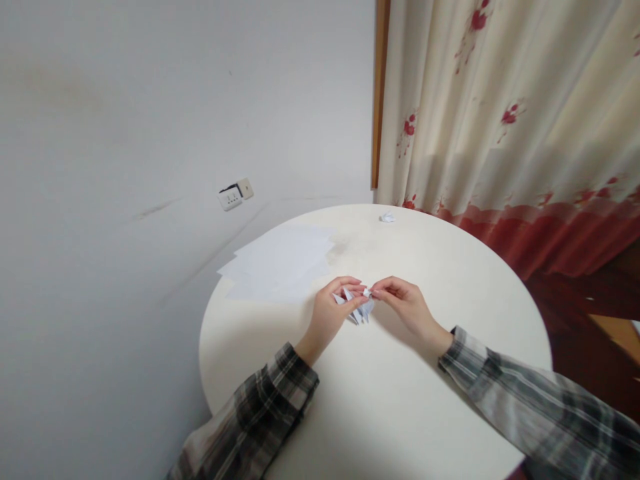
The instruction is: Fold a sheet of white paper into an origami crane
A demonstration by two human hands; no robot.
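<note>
A small folded white paper figure with pointed flaps lies on the round white table, held between both hands. My left hand is closed, its fingers curled over the figure's left side. The fingertips of my right hand pinch a small flap at the figure's top right. Both forearms wear plaid sleeves and rest over the table.
A loose stack of white paper sheets lies at the table's left back edge. A small crumpled paper piece sits at the far edge. A grey wall with a socket is behind; a flowered curtain hangs at right.
</note>
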